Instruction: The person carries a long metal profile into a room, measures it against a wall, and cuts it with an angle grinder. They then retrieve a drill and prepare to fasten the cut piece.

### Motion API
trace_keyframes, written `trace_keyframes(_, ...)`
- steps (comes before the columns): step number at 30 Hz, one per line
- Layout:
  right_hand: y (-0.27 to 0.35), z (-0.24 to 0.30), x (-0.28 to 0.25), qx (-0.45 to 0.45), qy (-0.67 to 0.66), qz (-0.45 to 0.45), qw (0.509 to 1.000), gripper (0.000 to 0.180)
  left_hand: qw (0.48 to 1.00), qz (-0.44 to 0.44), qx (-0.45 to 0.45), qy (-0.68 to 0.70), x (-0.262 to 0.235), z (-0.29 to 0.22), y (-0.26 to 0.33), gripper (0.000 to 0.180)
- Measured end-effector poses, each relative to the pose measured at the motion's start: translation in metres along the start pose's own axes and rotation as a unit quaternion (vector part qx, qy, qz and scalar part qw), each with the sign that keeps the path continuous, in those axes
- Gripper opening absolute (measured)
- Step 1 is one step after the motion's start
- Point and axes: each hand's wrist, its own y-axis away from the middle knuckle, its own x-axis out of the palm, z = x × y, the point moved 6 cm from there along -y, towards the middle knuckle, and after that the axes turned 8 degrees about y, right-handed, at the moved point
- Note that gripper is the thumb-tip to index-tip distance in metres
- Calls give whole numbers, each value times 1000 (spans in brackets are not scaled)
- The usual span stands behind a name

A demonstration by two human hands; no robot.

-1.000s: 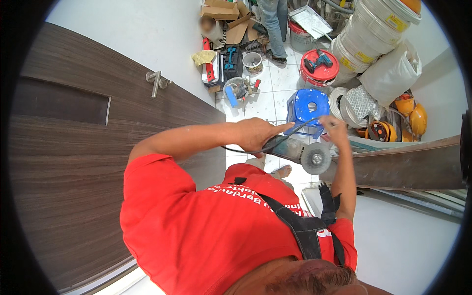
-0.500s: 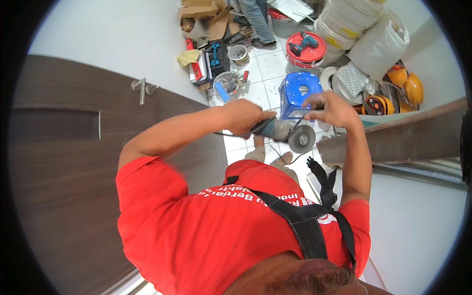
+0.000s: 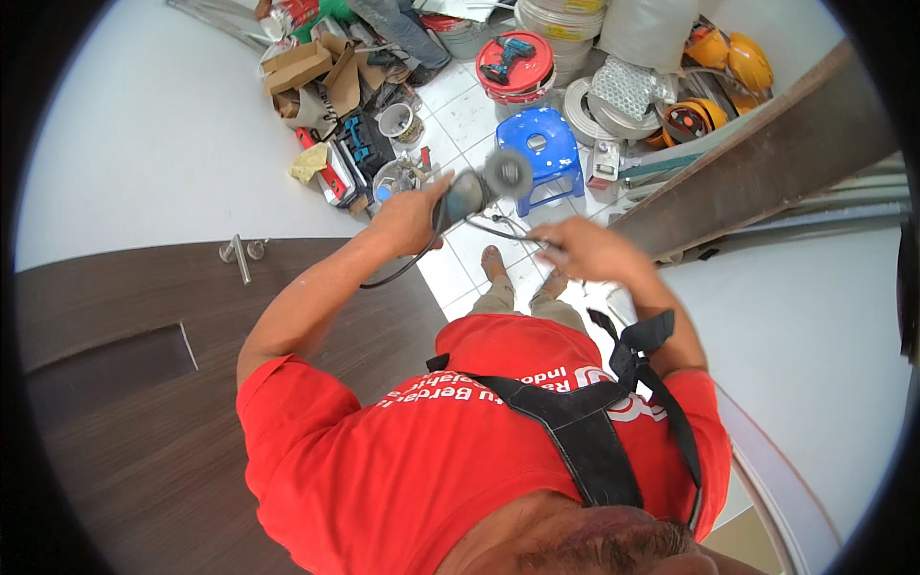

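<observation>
An angle grinder (image 3: 468, 194), somewhat blurred, is gripped in my left hand (image 3: 410, 222). Its round disc end (image 3: 508, 174) points away from me, up and to the right. My fingers wrap round the tool's body. From the grinder a black cord (image 3: 381, 282) loops below my left hand, and a length of it runs across to the right. My right hand (image 3: 592, 251) has its fingers closed on that cord, apart from the grinder. Just beyond the disc stands a blue plastic stool (image 3: 540, 158) with white spots.
A brown door (image 3: 172, 383) stands at my left, and a brown panel (image 3: 767, 153) slants in at right. Farther off are a red-lidded bucket (image 3: 527, 84) bearing a cordless drill (image 3: 508, 59), cardboard boxes (image 3: 297, 69), orange helmets (image 3: 747, 62) and another person's leg (image 3: 402, 34).
My left hand has carried the grinder left and farther out, its disc swinging from low to upward. My right hand has come lower and left, the cord between its fingers. The whole view has shifted.
</observation>
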Motion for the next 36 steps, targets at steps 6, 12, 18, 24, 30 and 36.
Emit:
trace_keyframes(6, -32, -69, -71, 25, -82, -141, 986, 29, 950, 237, 200, 26, 25, -31, 27, 115)
trace_keyframes(12, -48, -117, 149, 76, -343, 40, 935, 38, 942, 32, 234, 238, -1, -41, 34, 113)
trace_keyframes(18, -1, 10, 35, -13, -165, 83, 983, 38, 999, -25, -39, 19, -23, -8, 10, 105)
trace_keyframes(24, -78, -49, -69, -46, -109, -98, 988, 28, 969, 227, 99, 12, 2, 9, 28, 101)
trace_keyframes(30, -100, -109, 140, -54, -391, -29, 918, 35, 929, 177, 158, 283, 3, -5, 42, 101)
trace_keyframes(36, -34, 6, 94, -6, -194, 160, 968, 35, 988, -10, -27, 152, -9, 41, 27, 96)
